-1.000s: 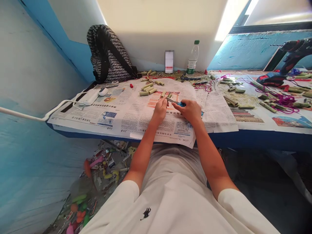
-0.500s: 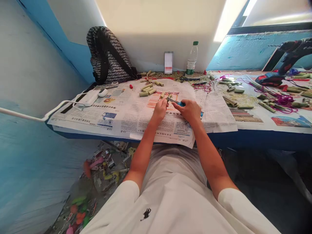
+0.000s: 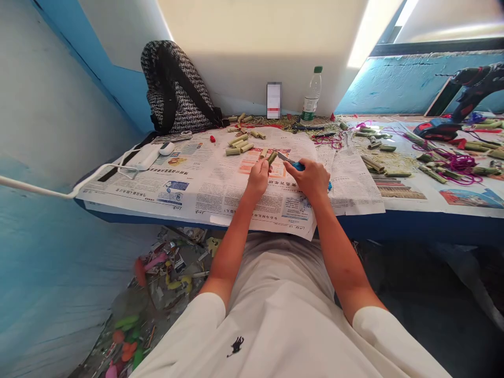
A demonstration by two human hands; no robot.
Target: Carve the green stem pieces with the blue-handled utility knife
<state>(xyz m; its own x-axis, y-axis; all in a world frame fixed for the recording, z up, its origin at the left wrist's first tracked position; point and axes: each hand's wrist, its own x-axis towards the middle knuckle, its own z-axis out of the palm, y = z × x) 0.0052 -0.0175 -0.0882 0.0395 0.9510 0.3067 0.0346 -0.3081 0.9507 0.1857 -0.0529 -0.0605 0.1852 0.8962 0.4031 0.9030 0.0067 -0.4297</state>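
My left hand point(image 3: 258, 178) is closed round a short green bamboo piece point(image 3: 272, 156), its upper end sticking out past the fingers. In my right hand point(image 3: 312, 178) is a utility knife point(image 3: 298, 166) with a blue handle. The knife's blade point(image 3: 282, 157) points left toward the bamboo, with a small gap between them. Just behind my left hand, a pale bamboo piece point(image 3: 263, 153) lies on the newspaper point(image 3: 212, 194). Several more pale bamboo pieces point(image 3: 238, 144) are grouped farther back.
A power strip point(image 3: 145, 157) with a white cable lies at the left, before a patterned backpack point(image 3: 177, 94). A phone point(image 3: 273, 101) and a water bottle point(image 3: 311, 97) stand at the back. On the right are green bamboo pieces, purple string point(image 3: 459, 161) and a cordless drill point(image 3: 444, 123).
The knife blade has drawn back to the right, off the bamboo piece, as my right hand shifted slightly right. My left hand stays almost in place, and more of the bamboo shows.
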